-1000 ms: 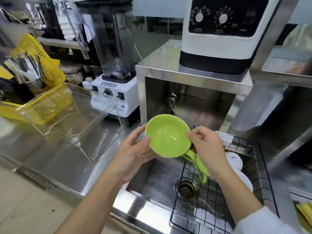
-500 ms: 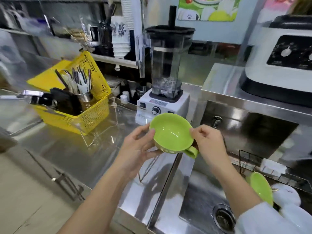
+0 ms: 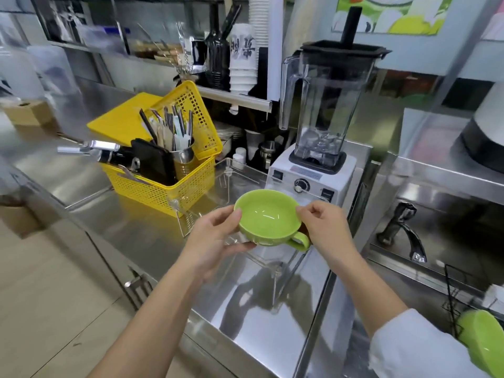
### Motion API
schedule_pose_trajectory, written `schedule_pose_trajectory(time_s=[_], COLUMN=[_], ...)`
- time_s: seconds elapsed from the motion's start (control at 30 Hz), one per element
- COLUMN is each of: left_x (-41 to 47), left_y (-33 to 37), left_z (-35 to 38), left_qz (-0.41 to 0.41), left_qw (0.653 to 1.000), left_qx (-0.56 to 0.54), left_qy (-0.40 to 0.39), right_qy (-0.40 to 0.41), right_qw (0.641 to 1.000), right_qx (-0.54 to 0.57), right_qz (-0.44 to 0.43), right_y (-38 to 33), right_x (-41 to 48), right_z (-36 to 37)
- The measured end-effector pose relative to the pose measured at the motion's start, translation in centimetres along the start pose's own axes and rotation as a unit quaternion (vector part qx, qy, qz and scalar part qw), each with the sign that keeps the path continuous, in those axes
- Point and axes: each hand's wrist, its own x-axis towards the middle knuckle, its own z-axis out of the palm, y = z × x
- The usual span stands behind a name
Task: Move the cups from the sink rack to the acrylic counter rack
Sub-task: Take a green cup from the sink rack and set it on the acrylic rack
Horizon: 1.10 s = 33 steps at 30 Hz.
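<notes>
A wide green cup (image 3: 266, 216) with a handle at its lower right is held upright above the clear acrylic counter rack (image 3: 242, 173). My left hand (image 3: 215, 236) grips its left rim and underside. My right hand (image 3: 324, 227) pinches the right rim just above the handle. A second green cup (image 3: 482, 342) lies tilted in the black wire sink rack (image 3: 452, 301) at the lower right edge, partly cut off by the frame.
A yellow basket (image 3: 163, 189) with utensils stands left of the acrylic rack. A white-based blender (image 3: 319, 148) sits right behind it. A faucet (image 3: 403, 230) and a raised steel shelf lie to the right. The steel counter's front edge runs diagonally below.
Both hands have carried the green cup left, from above the sink to over the acrylic rack. The view has swung left, so the sink rack now sits at the right edge.
</notes>
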Motion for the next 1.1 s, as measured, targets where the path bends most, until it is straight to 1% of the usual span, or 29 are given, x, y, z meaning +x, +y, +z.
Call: schedule_pose_trajectory(time_s=[0.1, 0.2, 0.27, 0.37, 0.43, 0.47, 0.53, 0.6, 0.67, 0.73, 0.8, 0.87, 0.9, 0.93, 0.97, 1.03, 1.1], left_x=[0.4, 0.8, 1.2, 1.8, 2.3, 2.4, 2.7, 2.8, 2.5, 2.2, 1.6, 1.7, 1.9, 2.0, 2.0, 2.2, 2.4], left_y=[0.0, 0.2, 0.5, 0.7, 0.9, 1.1, 1.4, 1.5, 1.4, 0.9, 0.9, 0.6, 0.3, 0.1, -0.2, -1.2, -1.5], left_z=[-0.5, -0.9, -1.2, -1.5, -1.5, -1.5, -1.4, -1.4, -1.0, -0.5, 0.1, 0.5, 0.7, 1.1, 1.3, 1.4, 1.1], left_qz=[-0.017, -0.024, -0.021, 0.01, 0.073, 0.113, 0.18, 0.222, 0.243, 0.238, 0.207, 0.191, 0.176, 0.16, 0.136, 0.072, 0.039], left_qw=[1.0, 1.0, 1.0, 1.0, 0.996, 0.99, 0.974, 0.96, 0.953, 0.951, 0.959, 0.968, 0.972, 0.976, 0.98, 0.989, 0.991], left_qx=[0.01, 0.013, -0.003, 0.002, 0.048, 0.081, 0.139, 0.169, 0.176, 0.167, 0.141, 0.14, 0.144, 0.14, 0.132, 0.091, 0.053], left_qy=[0.007, 0.015, 0.015, 0.018, 0.022, 0.025, 0.018, -0.006, -0.048, -0.102, -0.131, -0.084, -0.055, -0.042, -0.057, -0.093, -0.117], right_qy=[-0.006, -0.005, -0.012, -0.033, -0.046, -0.054, -0.088, -0.123, -0.124, -0.101, -0.07, -0.049, -0.042, -0.038, -0.043, -0.074, -0.121], right_qw=[0.999, 0.996, 0.996, 0.998, 0.999, 0.995, 0.975, 0.954, 0.943, 0.946, 0.95, 0.948, 0.951, 0.959, 0.971, 0.99, 0.991], right_qx=[-0.032, -0.087, -0.089, -0.045, 0.013, 0.067, 0.178, 0.227, 0.257, 0.26, 0.261, 0.273, 0.273, 0.26, 0.225, 0.122, 0.025], right_qz=[0.009, -0.005, -0.01, 0.006, 0.024, 0.04, 0.101, 0.155, 0.17, 0.163, 0.159, 0.159, 0.14, 0.105, 0.062, -0.004, -0.04], right_y=[-0.1, -0.2, -0.4, -0.5, -0.6, -0.7, -1.2, -1.7, -1.9, -1.9, -1.7, -1.6, -1.7, -1.8, -2.0, -2.6, -3.2], right_x=[0.3, 0.4, 0.5, 0.4, 0.4, 0.4, 0.7, 0.9, 1.0, 1.0, 0.8, 0.6, 0.5, 0.5, 0.5, 0.8, 1.2], right_z=[0.6, 1.0, 1.2, 1.7, 1.9, 1.9, 1.4, 0.9, 0.7, 0.9, 1.3, 1.6, 1.6, 1.6, 1.5, 1.2, 0.5])
